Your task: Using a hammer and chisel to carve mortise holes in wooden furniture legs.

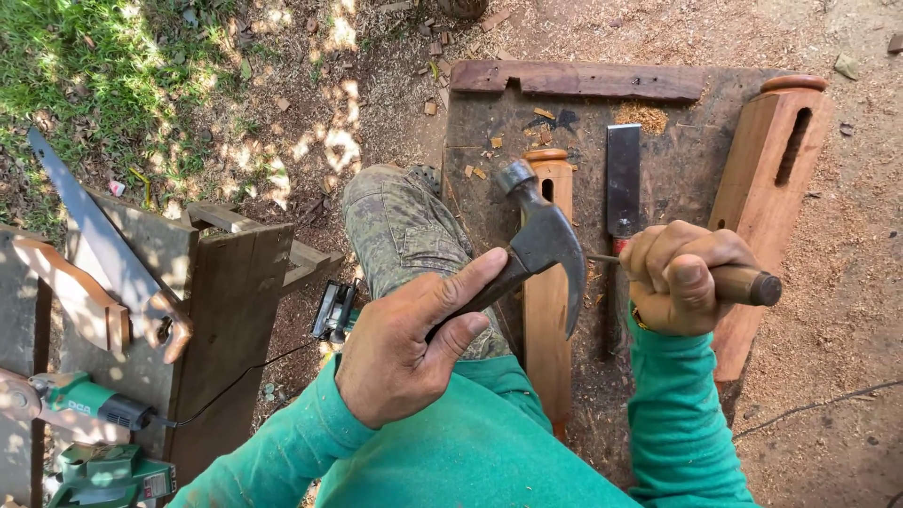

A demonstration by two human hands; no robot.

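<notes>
Head view, looking down. Left hand (400, 348) wrapped around the handle of a claw hammer (541, 240), head raised above the work, thumb laid along the handle for control. Right hand (679, 277) fisted around a wooden-handled chisel (748, 285), blade aimed left toward the mortised wooden post (548, 301) lying on the workboard (677, 169). Knee (400, 226) set beside the post, probably to steady it. Second slotted post (767, 188) and a wide flat chisel (623, 179) parked within reach.
</notes>
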